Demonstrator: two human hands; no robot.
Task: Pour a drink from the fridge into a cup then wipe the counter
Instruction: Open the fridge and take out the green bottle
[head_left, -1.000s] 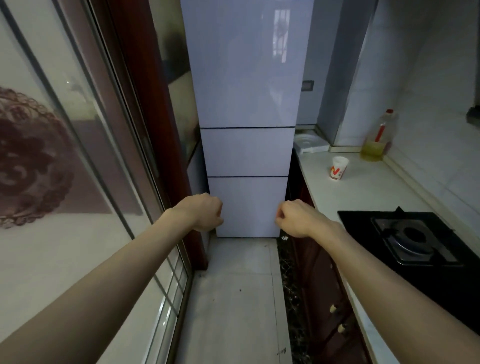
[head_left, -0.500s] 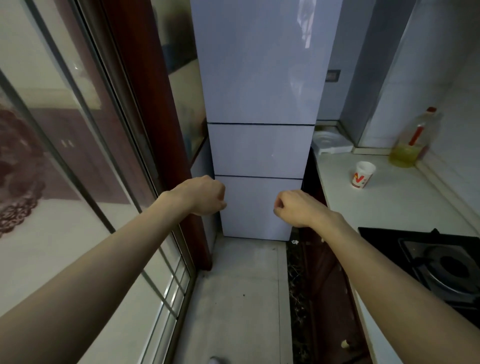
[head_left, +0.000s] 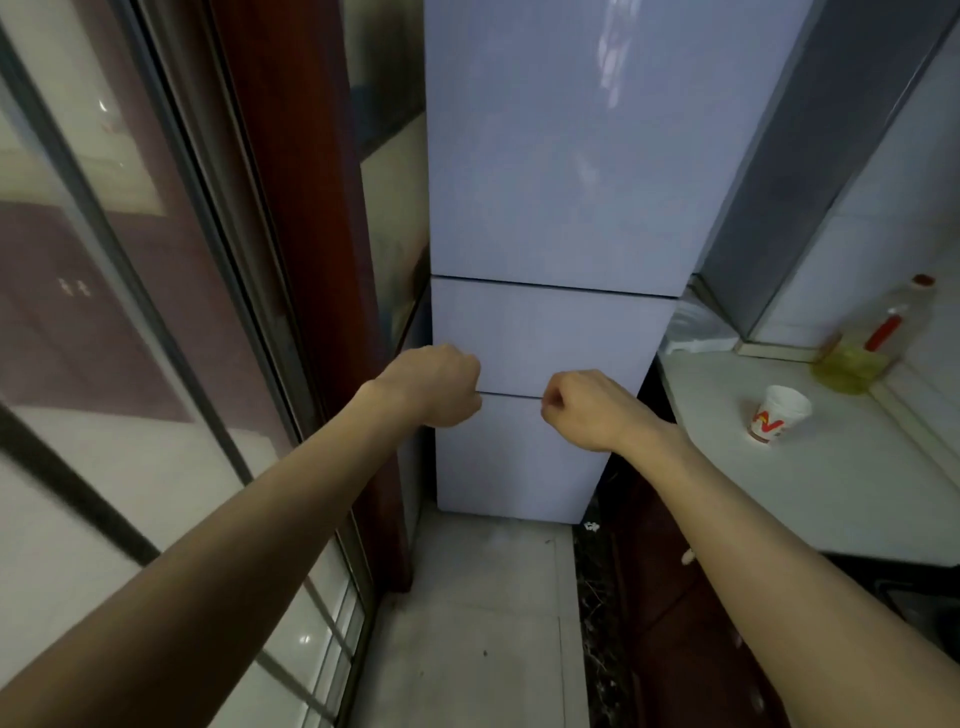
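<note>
Both our hands are stretched out ahead of us, apart from each other, each curled into a fist with nothing in it; our left hand (head_left: 434, 387) and our right hand (head_left: 589, 410) hang level with each other in front of the fridge (head_left: 556, 182); whether the knuckles touch it we cannot tell. That fridge is tall and pale lilac, standing at the far end of a narrow tiled floor (head_left: 483, 623); its front is split by two thin seams into a large upper door and two smaller lower sections, all closed; our fists sit at the lower seam. To the right runs a white counter (head_left: 779, 493) above dark cabinets (head_left: 675, 649); on it stands a white paper cup (head_left: 777, 414) with a red and yellow mark, upright; farther right, against the wall, is a bottle of yellow oil (head_left: 862, 348) with a red cap. On our left is a glass sliding door (head_left: 130, 312) beside a dark red wooden frame (head_left: 296, 208).
</note>
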